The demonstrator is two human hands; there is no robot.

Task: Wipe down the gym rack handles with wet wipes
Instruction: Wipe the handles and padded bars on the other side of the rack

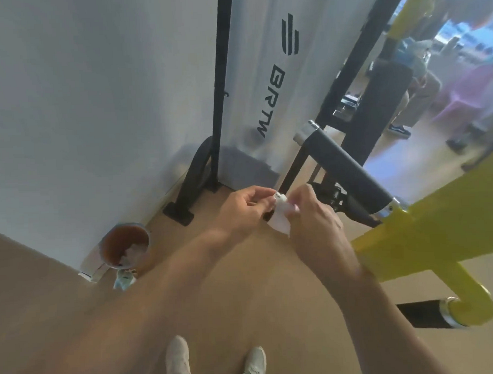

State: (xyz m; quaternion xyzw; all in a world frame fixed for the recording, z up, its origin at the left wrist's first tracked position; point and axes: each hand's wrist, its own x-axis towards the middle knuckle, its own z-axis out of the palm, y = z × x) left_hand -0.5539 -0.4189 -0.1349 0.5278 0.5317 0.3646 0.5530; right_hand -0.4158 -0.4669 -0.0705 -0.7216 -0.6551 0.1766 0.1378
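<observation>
A white wet wipe [280,218] hangs between my two hands at the middle of the view. My left hand [244,208] pinches its upper edge with curled fingers. My right hand [314,212] grips it from the right side. Just right of the hands runs a grey padded rack handle [348,169] with chrome ends, fixed to a yellow frame [426,236]. A second handle [423,313], black with a chrome collar, sticks out at the lower right. Neither hand touches a handle.
A brown round bin [126,248] with crumpled wipes stands on the floor by the white wall, with a wipes packet [124,279] below it. A black stand [200,171] holds a white banner. My shoes [215,361] are at the bottom. People stand at the far right.
</observation>
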